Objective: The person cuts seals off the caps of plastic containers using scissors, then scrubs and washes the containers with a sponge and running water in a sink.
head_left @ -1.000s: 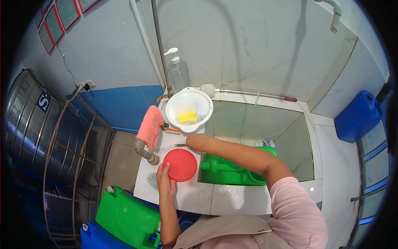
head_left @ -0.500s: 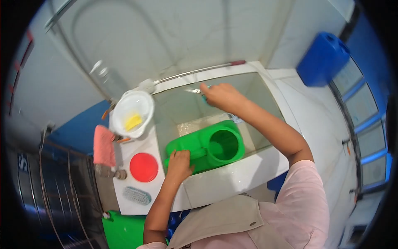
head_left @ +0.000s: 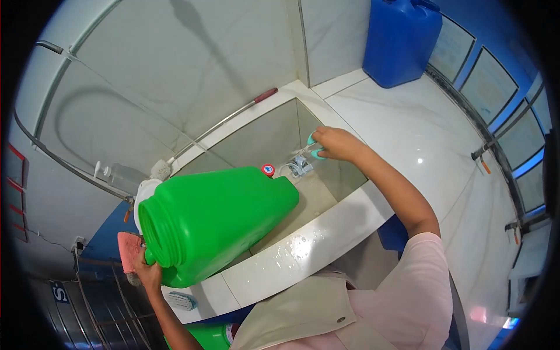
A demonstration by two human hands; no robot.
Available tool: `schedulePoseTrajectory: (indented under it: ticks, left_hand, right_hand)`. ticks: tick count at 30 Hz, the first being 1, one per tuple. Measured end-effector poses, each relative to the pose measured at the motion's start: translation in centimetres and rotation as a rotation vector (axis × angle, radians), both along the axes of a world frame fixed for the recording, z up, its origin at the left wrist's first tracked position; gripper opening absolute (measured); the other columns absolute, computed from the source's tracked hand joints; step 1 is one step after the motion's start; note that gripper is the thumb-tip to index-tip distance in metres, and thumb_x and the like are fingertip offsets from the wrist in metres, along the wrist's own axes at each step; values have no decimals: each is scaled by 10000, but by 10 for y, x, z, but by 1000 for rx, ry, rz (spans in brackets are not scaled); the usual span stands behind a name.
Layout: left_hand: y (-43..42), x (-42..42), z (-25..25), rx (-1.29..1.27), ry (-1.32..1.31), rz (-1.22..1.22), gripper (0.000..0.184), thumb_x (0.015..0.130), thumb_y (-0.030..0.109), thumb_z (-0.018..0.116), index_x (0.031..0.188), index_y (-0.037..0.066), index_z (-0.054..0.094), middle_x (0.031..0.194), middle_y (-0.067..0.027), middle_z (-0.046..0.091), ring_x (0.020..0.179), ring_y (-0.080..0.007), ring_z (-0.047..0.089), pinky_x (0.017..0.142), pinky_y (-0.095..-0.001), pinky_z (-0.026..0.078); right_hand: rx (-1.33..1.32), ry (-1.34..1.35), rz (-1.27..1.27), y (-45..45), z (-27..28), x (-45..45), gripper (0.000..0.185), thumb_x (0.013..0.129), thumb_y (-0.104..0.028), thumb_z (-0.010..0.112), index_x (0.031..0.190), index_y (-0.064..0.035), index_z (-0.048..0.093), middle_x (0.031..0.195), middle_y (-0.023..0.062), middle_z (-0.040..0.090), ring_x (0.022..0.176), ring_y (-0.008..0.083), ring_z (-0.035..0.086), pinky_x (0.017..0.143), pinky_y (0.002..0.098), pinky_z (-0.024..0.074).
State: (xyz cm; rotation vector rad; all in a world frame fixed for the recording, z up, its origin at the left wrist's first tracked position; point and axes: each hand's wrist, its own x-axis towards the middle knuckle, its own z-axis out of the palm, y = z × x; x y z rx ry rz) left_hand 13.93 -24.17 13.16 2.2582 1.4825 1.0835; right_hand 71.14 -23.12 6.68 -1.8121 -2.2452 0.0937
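Observation:
A green jerrycan (head_left: 221,216) with a wide open mouth lies tilted over the sink's left part and its rim. My left hand (head_left: 147,269) grips it at the lower left, near the mouth. Over the right end of the sink (head_left: 245,140), my right hand (head_left: 338,144) holds scissors with teal handles (head_left: 315,153), their blades pointing left and down. Just below the blades lies a small white and blue bundle (head_left: 301,167) in the sink. A red cap (head_left: 268,170) shows beside the jerrycan's far end.
A pink cloth (head_left: 129,252) hangs at the left. A brush (head_left: 182,301) lies on the near ledge. Behind the jerrycan are a white basin (head_left: 143,195), mostly hidden, and a pump bottle (head_left: 119,176). A long-handled brush (head_left: 224,121) rests on the back rim. A blue jerrycan (head_left: 402,44) stands at the upper right.
My left hand has lifted and tilted the green jerrycan to the left, now covering the red lid's place and most of the basin. My right hand has moved the scissors toward the sink's right end.

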Motion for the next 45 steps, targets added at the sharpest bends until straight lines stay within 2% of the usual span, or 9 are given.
schedulePoseTrajectory:
  ticks: [5,8,13,20,29,33,37,39,45]
  left_hand:
    - [-20,11,13,2,-117,74,214,694,48,651,897,-19,641,702,-78,640,659,-148,610,599,-293,457]
    - [-16,31,-30,11,37,124,156,670,93,665,804,22,628,699,-143,623,622,-278,618,570,-342,457]
    - [-3,96,-110,105,238,17,223,626,141,718,795,57,599,741,-130,616,703,-317,609,625,-426,477]
    - [1,101,-159,114,249,-4,197,620,131,703,768,74,586,697,-95,600,692,-280,613,637,-409,483]
    - [-8,87,-179,115,235,-51,287,590,169,703,834,64,594,678,-91,586,678,-275,610,635,-413,480]
    - [-1,79,-182,46,132,-30,280,651,213,689,880,73,607,725,-100,613,705,-278,616,643,-405,478]
    - [12,84,-185,268,-197,-31,219,705,208,665,880,89,609,744,-112,631,705,-300,619,623,-414,479]
    - [13,93,-179,-33,-286,161,190,756,231,651,893,103,616,752,-118,646,697,-321,626,596,-428,486]
    - [44,127,-144,-323,153,120,297,803,317,655,858,32,589,750,-163,648,693,-335,644,595,-447,509]
  right_hand:
    - [26,94,30,38,14,-17,307,761,-221,673,912,9,537,905,197,606,856,361,606,706,429,500]
    - [-107,243,-45,66,49,-66,321,795,-233,648,936,29,529,891,233,622,782,392,615,668,437,497]
    - [-350,434,347,105,68,-185,347,810,-208,633,1057,-3,501,840,251,628,765,418,614,677,465,500]
    - [-176,18,987,108,28,-388,290,791,-146,622,1041,-15,557,801,222,630,789,392,633,690,477,513]
    - [-158,-175,867,123,-57,-523,182,775,-120,554,689,-2,662,802,207,655,753,357,652,659,457,526]
    - [-39,305,410,159,3,-553,346,743,-199,577,1016,3,644,925,229,659,828,382,655,729,470,524]
    - [408,128,239,200,-82,-586,394,752,-177,534,1108,-20,596,930,262,639,895,408,620,804,482,489]
    - [-237,110,427,213,-68,-579,409,743,-154,531,1130,-44,603,1002,277,617,952,391,605,828,474,476]
    - [-39,126,474,181,26,-414,420,784,-267,570,1140,-47,603,1127,237,592,1033,359,585,885,445,459]
